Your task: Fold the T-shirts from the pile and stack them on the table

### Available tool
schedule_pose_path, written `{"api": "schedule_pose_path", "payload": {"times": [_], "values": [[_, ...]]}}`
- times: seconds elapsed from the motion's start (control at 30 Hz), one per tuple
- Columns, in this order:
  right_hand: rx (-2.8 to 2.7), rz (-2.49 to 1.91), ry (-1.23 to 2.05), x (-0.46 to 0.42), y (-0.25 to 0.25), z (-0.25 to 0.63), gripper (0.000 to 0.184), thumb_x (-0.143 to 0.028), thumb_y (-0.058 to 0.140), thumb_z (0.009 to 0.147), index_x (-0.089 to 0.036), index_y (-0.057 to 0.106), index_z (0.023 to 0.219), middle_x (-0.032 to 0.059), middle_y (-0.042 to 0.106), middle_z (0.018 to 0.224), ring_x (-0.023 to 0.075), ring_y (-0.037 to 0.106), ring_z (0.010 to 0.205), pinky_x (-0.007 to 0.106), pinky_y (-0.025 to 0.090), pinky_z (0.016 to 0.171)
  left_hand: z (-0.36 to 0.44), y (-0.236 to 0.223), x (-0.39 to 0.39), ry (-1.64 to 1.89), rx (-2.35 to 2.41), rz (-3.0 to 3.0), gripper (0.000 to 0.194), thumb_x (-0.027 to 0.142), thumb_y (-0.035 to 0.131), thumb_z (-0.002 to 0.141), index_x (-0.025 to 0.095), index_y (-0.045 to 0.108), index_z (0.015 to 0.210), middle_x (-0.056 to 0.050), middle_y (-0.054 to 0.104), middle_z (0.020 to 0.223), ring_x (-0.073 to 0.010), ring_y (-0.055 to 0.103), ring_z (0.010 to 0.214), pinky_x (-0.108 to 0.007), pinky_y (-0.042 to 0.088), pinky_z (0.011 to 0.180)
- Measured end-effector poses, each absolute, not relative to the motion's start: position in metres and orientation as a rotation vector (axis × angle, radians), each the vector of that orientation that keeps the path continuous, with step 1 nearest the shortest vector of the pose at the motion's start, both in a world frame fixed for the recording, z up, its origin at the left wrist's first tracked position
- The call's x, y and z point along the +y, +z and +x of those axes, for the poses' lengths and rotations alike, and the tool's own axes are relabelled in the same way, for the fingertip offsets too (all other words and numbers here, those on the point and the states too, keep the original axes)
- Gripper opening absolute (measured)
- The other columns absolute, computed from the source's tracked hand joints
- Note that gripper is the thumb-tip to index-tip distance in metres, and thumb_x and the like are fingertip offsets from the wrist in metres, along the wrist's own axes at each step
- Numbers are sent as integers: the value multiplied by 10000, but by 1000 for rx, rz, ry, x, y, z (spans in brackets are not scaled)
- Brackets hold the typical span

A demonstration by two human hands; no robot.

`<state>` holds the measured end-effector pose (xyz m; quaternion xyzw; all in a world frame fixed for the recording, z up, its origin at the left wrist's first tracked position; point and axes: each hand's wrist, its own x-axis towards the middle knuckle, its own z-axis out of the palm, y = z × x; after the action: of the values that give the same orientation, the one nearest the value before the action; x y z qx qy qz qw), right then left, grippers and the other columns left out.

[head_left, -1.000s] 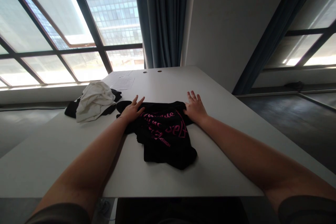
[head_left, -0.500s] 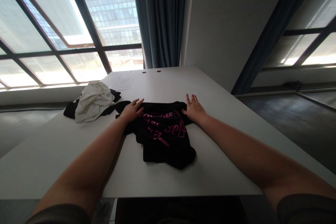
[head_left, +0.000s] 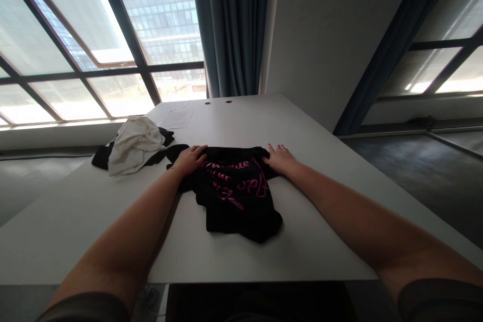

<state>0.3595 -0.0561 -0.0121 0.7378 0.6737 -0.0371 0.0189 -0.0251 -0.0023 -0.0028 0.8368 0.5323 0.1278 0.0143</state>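
Note:
A black garment with pink lettering (head_left: 234, 191) lies crumpled in the middle of the white table (head_left: 241, 256). My left hand (head_left: 188, 158) rests flat on its far left corner, fingers stretched out and lying on the cloth. My right hand (head_left: 279, 158) lies flat on its far right corner, fingers spread and low against the fabric. Neither hand grips the cloth.
A white garment (head_left: 133, 144) lies heaped on another black one (head_left: 101, 158) at the table's left side. Sheets of paper (head_left: 175, 117) lie further back. Windows and a blue-grey curtain (head_left: 234, 25) stand beyond the far edge. Open floor lies to the right.
Both hands have lowered from raised, fanned fingers to lying flat on the far corners of the black garment. The garment itself has hardly shifted.

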Motion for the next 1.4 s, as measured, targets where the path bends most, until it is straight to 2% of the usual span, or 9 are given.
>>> {"api": "schedule_pose_path", "payload": {"times": [0.13, 0.27, 0.53, 0.67, 0.8, 0.97, 1.07, 1.27, 1.4], "values": [[2121, 2257, -37, -62, -3, 356, 808, -646, 412, 1100, -43, 439, 1637, 289, 405, 1569, 393, 348, 1527, 455, 277, 1266, -24, -2, -3, 386, 1669, 2591, 579, 492, 418, 1038, 305, 488, 1581, -87, 580, 1510, -311, 548, 1403, -499, 388, 1272], [2308, 2160, 181, -71, 9, 355, 522, -545, 490, 1083, -104, 727, 1231, 189, 700, 1153, 318, 643, 1173, 470, 327, 1198, -24, -1, -6, 507, 1724, 2607, 472, 452, 473, 1019, 313, 610, 1449, -81, 646, 1395, -309, 581, 1337, -519, 405, 1227], [2405, 2307, 214, -76, 12, 360, 328, -434, 580, 1016, -175, 680, 1191, 92, 715, 1015, 258, 680, 942, 287, 439, 788, -27, 5, -11, 934, 1942, 2626, 278, 323, 461, 1017, 245, 712, 1107, -84, 721, 1138, -277, 650, 1146, -470, 440, 1106], [2471, 2315, 125, -70, 12, 370, 355, -438, 615, 979, -163, 666, 1197, 106, 705, 1025, 265, 667, 956, 283, 444, 789, -29, 4, -10, 769, 1775, 2673, 265, 334, 473, 1006, 258, 701, 1117, -60, 747, 1152, -259, 659, 1164, -468, 443, 1154], [2724, 2070, -375, -61, 18, 399, 362, -473, 659, 901, -142, 671, 1047, 104, 699, 1081, 246, 653, 1012, 277, 476, 869, -30, 0, -6, 640, 1633, 2688, 328, 377, 450, 1022, 296, 701, 1218, -31, 722, 1325, -231, 620, 1304, -500, 332, 1309], [2597, 1803, -1365, -63, 28, 446, 783, -534, 758, 735, -167, 586, 1404, 109, 681, 1269, 258, 673, 1077, 293, 552, 877, -30, -7, 1, 493, 1671, 2591, 458, 445, 380, 1056, 346, 627, 1428, -2, 604, 1538, -240, 486, 1495, -597, 150, 1378], [2500, 1723, -1449, -66, 33, 460, 808, -505, 787, 687, -185, 626, 1411, 96, 693, 1246, 265, 679, 1064, 293, 565, 864, -30, -9, 3, 461, 1692, 2578, 472, 461, 375, 1057, 358, 623, 1445, 1, 592, 1552, -248, 474, 1509, -607, 126, 1379], [2515, 1795, -1204, -61, 32, 463, 451, -531, 732, 733, -151, 759, 975, 51, 706, 911, 225, 658, 890, 277, 520, 829, -30, -9, 2, 452, 1712, 2557, 469, 458, 387, 1054, 352, 625, 1443, -9, 599, 1543, -248, 480, 1501, -605, 132, 1375], [2636, 1931, -1680, -62, 24, 463, 514, -556, 803, 686, -146, 670, 966, 67, 691, 973, 228, 658, 948, 303, 532, 900, -30, -8, 1, 436, 1719, 2560, 464, 461, 390, 1053, 352, 625, 1438, -15, 601, 1539, -253, 489, 1491, -609, 149, 1367]]}}
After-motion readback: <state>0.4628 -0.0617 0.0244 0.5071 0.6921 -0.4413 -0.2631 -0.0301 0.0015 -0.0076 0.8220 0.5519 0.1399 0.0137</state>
